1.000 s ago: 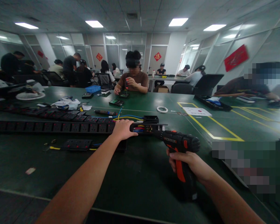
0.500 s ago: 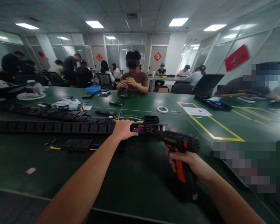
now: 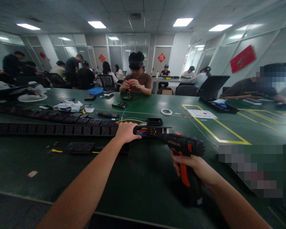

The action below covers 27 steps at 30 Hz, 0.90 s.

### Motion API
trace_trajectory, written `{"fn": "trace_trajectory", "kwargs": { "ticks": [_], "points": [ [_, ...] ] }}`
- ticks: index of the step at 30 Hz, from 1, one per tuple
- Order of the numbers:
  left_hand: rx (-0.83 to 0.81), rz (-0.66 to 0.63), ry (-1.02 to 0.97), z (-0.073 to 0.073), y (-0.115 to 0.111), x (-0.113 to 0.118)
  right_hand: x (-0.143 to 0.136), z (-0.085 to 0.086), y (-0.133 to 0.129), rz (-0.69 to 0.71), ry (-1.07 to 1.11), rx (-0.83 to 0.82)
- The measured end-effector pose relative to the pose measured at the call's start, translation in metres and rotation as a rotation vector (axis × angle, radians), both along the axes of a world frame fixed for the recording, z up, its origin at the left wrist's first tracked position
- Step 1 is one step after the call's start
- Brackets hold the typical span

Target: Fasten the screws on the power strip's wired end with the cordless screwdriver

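Observation:
My left hand grips a long black power strip near its right end, thumb toward me. Coloured wires and brass terminals show in the strip's open end, just right of that hand. A black and orange cordless drill is held by its handle in my right hand. The drill's nose points left at the terminal end of the strip; whether its bit touches a screw is too small to tell. Behind lies a second black strip with blue and yellow wires.
A short socket module with a yellow lead lies on the near side. Farther back are a screwdriver-like tool, a white tape roll, a paper sheet and a blue basket. A co-worker sits opposite, holding a red-handled tool.
Almost nothing differs. The whole view has shifted very slightly, and both hands keep their holds on the power strip and the drill.

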<state>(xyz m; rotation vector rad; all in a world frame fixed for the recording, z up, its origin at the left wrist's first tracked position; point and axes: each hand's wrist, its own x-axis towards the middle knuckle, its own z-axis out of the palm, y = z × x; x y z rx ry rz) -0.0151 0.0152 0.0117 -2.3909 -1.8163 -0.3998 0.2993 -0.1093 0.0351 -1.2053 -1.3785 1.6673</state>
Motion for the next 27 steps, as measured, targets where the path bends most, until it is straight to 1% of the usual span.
{"fn": "trace_trajectory", "kwargs": {
  "ticks": [7,14,27],
  "points": [
    [0.003,0.002,-0.006,-0.0016,0.0010,-0.0008,0.0011,-0.0021,0.0007,-0.001,-0.018,0.014],
    [0.019,-0.003,-0.004,-0.0022,0.0009,-0.0004,0.0018,-0.0013,0.0016,0.003,-0.018,0.000],
    [-0.001,0.003,0.002,-0.0010,0.0010,0.0000,0.0011,0.0001,0.0007,0.003,-0.003,0.008]
  ]
}}
